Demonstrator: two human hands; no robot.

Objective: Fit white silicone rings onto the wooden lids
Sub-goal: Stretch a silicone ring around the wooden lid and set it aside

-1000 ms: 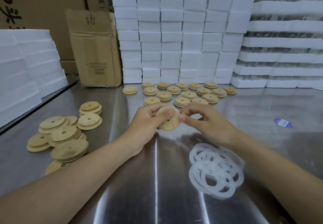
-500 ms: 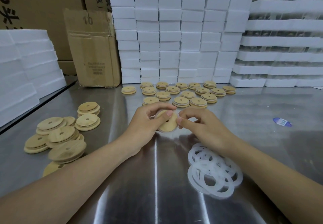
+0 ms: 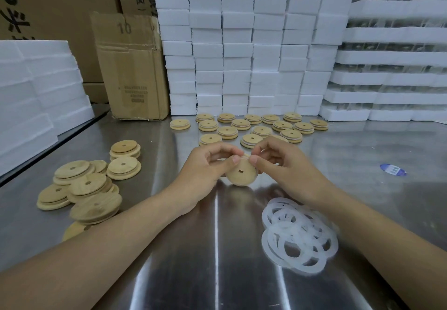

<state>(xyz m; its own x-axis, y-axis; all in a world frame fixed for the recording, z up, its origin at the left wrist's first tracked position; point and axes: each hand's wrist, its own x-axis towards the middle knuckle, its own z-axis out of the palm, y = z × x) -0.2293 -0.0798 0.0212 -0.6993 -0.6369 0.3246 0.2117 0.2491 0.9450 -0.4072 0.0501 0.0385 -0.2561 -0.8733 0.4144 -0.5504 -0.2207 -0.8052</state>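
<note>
Round wooden lids [image 3: 88, 185] heap at your steel tabletop's [image 3: 217, 273] left edge. White silicone rings [image 3: 298, 233] lie front-right, ringed lids [image 3: 262, 130] rear-centre.

Table [image 3: 217, 273]: polished steel streaked with glare, under the grip where the left hand [image 3: 205, 167] and right hand [image 3: 287, 164] pinch the held lid [image 3: 242, 175].
Left of the grip: bare wooden lids [image 3: 84, 188] in a loose, overlapping heap, each with a small centre hole.
Beyond the grip: rows of lids [image 3: 262, 126] laid flat, pale bands at their edges.
Right of the grip, nearer the person: white silicone rings [image 3: 300, 237] in a tangled pile.
Far right of the grip: blue-and-white sticker [image 3: 393, 170], flat on the steel.
Beyond and left of the grip: cardboard box [image 3: 133, 72], upright, marked 10.
Behind the rows: white foam blocks [image 3: 242, 43] stacked high, with foam trays [image 3: 391, 68] beside them.
</note>
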